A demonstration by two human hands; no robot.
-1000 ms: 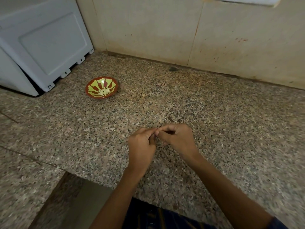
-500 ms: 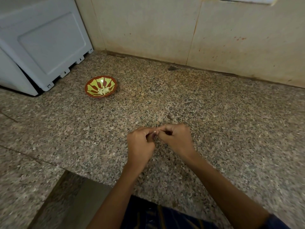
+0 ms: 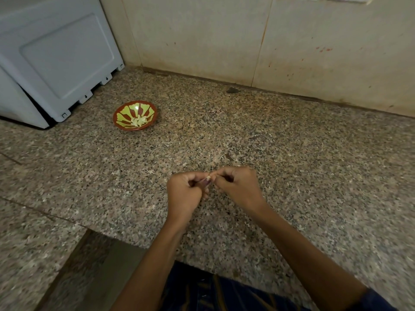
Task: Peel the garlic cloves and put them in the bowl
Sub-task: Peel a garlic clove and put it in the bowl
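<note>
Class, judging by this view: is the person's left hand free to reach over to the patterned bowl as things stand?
Probably yes. Bare granite counter lies between the left hand and the bowl, with nothing standing in the path. However, the left hand and the right hand are both pinching a garlic clove.

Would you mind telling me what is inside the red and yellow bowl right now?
The bowl holds a small heap of pale peeled garlic cloves, lying toward its near side. The heap covers part of the bowl's bottom, so the exact count and anything beneath cannot be seen.
</note>
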